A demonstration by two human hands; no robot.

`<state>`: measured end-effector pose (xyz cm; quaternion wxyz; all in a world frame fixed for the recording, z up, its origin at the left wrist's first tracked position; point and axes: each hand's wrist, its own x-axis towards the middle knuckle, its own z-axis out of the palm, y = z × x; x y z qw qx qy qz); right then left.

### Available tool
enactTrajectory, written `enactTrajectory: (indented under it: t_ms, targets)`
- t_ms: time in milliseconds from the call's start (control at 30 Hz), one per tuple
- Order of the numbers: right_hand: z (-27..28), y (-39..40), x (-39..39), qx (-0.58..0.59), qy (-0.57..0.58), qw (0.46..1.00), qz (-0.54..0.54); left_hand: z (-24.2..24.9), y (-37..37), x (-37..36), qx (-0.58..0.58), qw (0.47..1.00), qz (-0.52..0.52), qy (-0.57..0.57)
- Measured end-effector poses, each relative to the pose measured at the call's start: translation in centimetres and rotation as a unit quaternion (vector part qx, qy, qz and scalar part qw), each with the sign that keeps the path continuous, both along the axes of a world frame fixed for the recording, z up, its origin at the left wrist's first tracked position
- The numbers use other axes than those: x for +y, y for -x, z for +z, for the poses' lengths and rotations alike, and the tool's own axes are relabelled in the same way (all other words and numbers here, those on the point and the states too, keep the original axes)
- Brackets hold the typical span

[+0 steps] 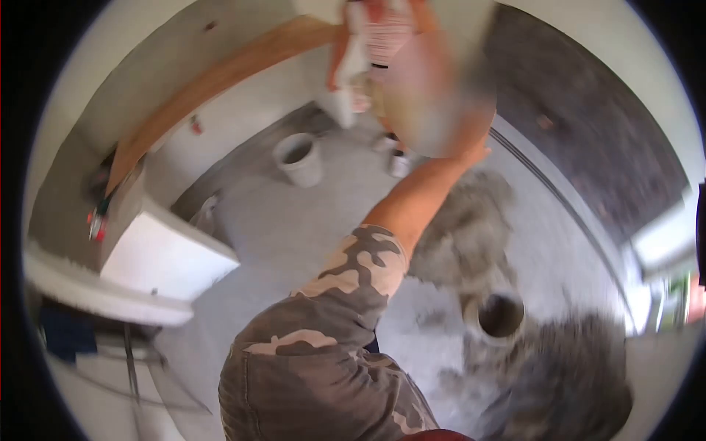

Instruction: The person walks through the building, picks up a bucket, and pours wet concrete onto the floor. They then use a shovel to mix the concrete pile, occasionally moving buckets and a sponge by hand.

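Bucket point(473, 319) beside heap point(566, 371), contents unclear.

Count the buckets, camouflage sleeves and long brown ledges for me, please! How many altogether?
Buckets: 2 (one farther off, one nearer, by the grey mess on the floor)
Camouflage sleeves: 1
Long brown ledges: 1
Total: 4

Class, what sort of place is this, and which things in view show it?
Probably a room under construction or renovation: grey heaps of what looks like sand or mortar lie on the grey floor, a near bucket stands between them, and a far bucket stands beyond.
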<state>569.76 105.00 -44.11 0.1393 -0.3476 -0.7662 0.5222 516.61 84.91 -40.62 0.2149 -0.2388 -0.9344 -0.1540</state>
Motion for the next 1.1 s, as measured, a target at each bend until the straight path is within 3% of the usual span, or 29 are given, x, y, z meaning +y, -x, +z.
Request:
enactTrajectory:
  t_ms: [67, 167, 233, 267, 300, 333, 367, 433, 533, 600, 667, 700, 733, 767, 833, 867, 933, 967, 1100]
  targets:
    - [-4.5, 13.0, -1.6, -0.021, 0.028, 0.998, 0.06, -2.4, 9.0, -9.1, 0.041, 0.998, 0.024, -0.029]
    - [-10.4, 29.6, -5.5, -0.039, 0.062, 0.988, 0.136, -2.9, 15.9, -18.2, 0.097, 0.988, 0.114, -0.039]
    - [-13.3, 38.0, -8.1, -0.051, 0.077, 0.982, 0.166, -3.6, 17.8, -21.3, 0.094, 0.977, 0.107, -0.157]
    - [-14.4, 41.7, -9.3, -0.055, 0.078, 0.98, 0.176, -2.0, 16.7, -22.6, -0.116, 0.917, 0.007, -0.382]
    - [-15.4, 44.7, -10.8, -0.058, 0.084, 0.977, 0.187, -0.1, 15.0, -23.7, -0.23, 0.812, -0.128, -0.521]
    - [-16.6, 46.8, -11.4, -0.058, 0.089, 0.976, 0.188, 1.9, 13.3, -24.9, -0.343, 0.656, -0.217, -0.636]
    - [-17.9, 48.6, -11.7, -0.063, 0.089, 0.975, 0.193, 2.3, 11.2, -25.1, -0.379, 0.533, -0.329, -0.681]
    - [-19.7, 52.3, -12.5, -0.064, 0.093, 0.973, 0.201, 5.8, 4.7, -27.0, -0.358, 0.467, -0.422, -0.69]
    - [-21.3, 55.4, -14.2, -0.089, 0.08, 0.97, 0.21, 4.9, 1.1, -33.4, -0.344, 0.452, -0.453, -0.687]
    - [-23.5, 56.5, -14.0, -0.09, 0.086, 0.97, 0.209, 1.1, 1.1, -37.6, -0.236, 0.61, -0.459, -0.601]
    - [-25.2, 57.3, -13.8, -0.087, 0.092, 0.972, 0.198, -1.5, 2.6, -43.8, -0.344, 0.717, -0.255, -0.55]
    - [-25.4, 57.2, -13.6, -0.085, 0.09, 0.973, 0.194, -1.6, 2.8, -48.1, -0.393, 0.798, -0.055, -0.454]
    - [-25.4, 56.9, -13.3, -0.086, 0.088, 0.974, 0.188, -2.2, 2.0, -52.9, -0.379, 0.864, 0.133, -0.304]
    - [-25.2, 56.6, -13.2, -0.087, 0.08, 0.975, 0.191, -5.0, 0.4, -59.6, -0.296, 0.848, 0.438, -0.022]
    - [-24.5, 55.5, -12.9, -0.079, 0.072, 0.979, 0.175, -3.2, -5.8, -73.6, -0.181, 0.816, 0.547, 0.038]
    - [-24.0, 54.6, -12.8, -0.077, 0.066, 0.981, 0.168, -5.5, -9.2, -85.6, -0.218, 0.715, 0.658, -0.092]
    - [-23.1, 53.2, -13.2, -0.07, 0.059, 0.983, 0.16, 1.9, -17.5, -84.4, -0.278, 0.605, 0.739, -0.099]
    - [-21.9, 52.2, -13.8, -0.068, 0.052, 0.983, 0.161, 3.8, -20.2, -85.9, -0.272, 0.585, 0.754, -0.121]
    - [-18.8, 47.8, -19.7, -0.048, 0.031, 0.988, 0.141, 8.6, -25.8, -92.4, -0.201, 0.612, 0.721, -0.255]
